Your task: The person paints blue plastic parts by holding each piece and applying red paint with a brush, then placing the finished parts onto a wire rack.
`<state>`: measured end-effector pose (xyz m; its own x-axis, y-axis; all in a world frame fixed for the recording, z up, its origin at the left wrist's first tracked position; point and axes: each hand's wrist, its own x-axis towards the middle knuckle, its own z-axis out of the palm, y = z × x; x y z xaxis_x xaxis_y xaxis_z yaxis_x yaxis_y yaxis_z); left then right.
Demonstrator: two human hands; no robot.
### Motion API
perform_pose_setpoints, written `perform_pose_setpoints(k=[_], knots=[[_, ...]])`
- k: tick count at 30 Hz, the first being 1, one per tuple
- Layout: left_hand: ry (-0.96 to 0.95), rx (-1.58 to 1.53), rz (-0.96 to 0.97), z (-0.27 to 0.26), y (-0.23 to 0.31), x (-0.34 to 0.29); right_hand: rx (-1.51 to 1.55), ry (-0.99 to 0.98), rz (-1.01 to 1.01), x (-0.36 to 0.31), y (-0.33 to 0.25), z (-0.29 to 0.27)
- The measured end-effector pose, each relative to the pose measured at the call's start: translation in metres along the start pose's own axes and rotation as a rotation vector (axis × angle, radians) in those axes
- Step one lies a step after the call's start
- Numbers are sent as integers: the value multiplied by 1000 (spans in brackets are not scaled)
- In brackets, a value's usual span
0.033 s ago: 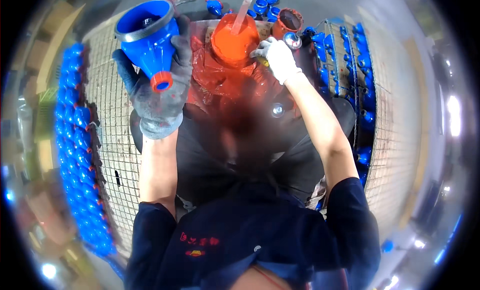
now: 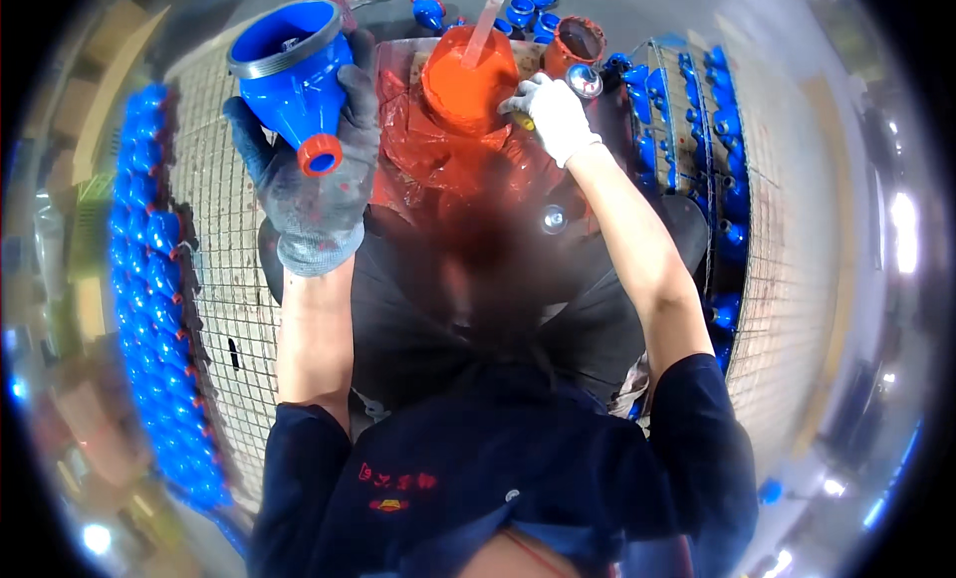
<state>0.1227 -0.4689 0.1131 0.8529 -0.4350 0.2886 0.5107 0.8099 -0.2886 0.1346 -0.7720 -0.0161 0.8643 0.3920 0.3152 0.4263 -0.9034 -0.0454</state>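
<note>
Tip (image 2: 319,143) lifted slightly, casting (image 2: 299,90) rests grasped in left hand (image 2: 314,200); right hand (image 2: 560,117), pinching what looks like a yellow handle (image 2: 526,123), likely loads paint (image 2: 456,92); next calls for steadiness.

Blue fitting (image 2: 304,95): we see smooth, glossy paint and a bare grey metal rim.
Left glove (image 2: 314,195): matt grey cloth, knitted at the cuff, smudged.
Right glove (image 2: 560,118): soft, matt white cloth.
Red sheet (image 2: 418,158): what looks to us like plastic, crinkled and shiny.
Blue pieces (image 2: 147,309): we see glossy, light-catching surfaces.
Shirt (image 2: 588,478): plain, matt dark cloth.
</note>
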Motion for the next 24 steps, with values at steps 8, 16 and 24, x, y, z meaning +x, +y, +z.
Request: perform_pose_setpoints(k=[8,16,24], knots=[[332,966,206,-27,10,-34,48,163,-37,-38,-13,-24],[-10,2250,489,-50,-29,-62,515,759,-76,-39,-69,-161],[-899,2526,612,-37,-49,-80,769,274,238,-14,-92,-227]])
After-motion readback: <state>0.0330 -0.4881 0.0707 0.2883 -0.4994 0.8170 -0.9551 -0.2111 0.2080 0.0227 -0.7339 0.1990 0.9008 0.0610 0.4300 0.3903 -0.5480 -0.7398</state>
